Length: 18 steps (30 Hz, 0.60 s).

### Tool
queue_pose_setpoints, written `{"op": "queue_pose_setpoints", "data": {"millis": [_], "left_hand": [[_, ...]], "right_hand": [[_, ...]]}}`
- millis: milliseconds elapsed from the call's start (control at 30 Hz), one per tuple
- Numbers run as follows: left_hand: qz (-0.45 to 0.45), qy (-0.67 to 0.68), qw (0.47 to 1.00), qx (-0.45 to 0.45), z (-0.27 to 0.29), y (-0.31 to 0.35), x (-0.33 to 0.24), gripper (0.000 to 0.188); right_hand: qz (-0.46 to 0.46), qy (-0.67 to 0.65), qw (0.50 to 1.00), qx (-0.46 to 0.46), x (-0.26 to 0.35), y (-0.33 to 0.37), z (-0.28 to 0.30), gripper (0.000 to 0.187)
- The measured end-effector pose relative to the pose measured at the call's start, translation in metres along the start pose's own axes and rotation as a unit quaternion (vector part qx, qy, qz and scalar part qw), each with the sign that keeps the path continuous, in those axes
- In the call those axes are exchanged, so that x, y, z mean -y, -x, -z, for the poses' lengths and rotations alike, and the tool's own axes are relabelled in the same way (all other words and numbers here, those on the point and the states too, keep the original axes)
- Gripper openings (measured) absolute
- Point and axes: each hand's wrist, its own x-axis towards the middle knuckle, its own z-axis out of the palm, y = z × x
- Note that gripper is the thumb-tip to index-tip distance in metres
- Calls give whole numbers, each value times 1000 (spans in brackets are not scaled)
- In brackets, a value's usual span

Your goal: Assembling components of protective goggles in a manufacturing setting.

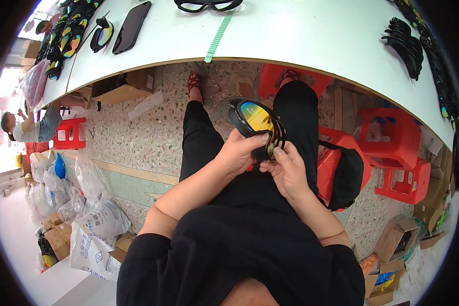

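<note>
Head view: straight edges bend toward the dark rim; outer things are stretched or cut off.
Held glasses: black mirrored-lens glasses, above the lap, just short of the white table; overlapping black edges at their right, cannot tell if one frame or more.
Left hand: left hand grips the near edge, thumb on top by the lens; other fingers mostly hidden beneath.
Right hand: right hand pinches the lower right part, thumb against it; the rest of the fingers curled, partly hidden.
Top edge: black frame cut off by the picture border.
Side rims: lens pile left and black row right, single pieces hard to separate.
Co-worker: seated person at left, small; hands unclear.
Box under table: cardboard box, dark contents, not identifiable.
Lower right boxes: brown box on its side, dark thing inside; open carton with blue and yellow material, cut off below.
Bags: clear plastic bags, contents unclear; white printed sack beside them, contents hidden.
Stool: red stool partly covered by a black bag or cloth, cannot tell which.
</note>
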Motion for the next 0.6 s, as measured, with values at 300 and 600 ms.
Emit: {"op": "queue_pose_setpoints", "data": {"millis": [300,600], "left_hand": [[77,-204,975,30,17,1,5,40],[8,-367,928,69,-13,-34,14,43]], "right_hand": [[25,80,996,-41,59,-21,61,15],[-175,490,823,229,163,-87,45,16]]}}
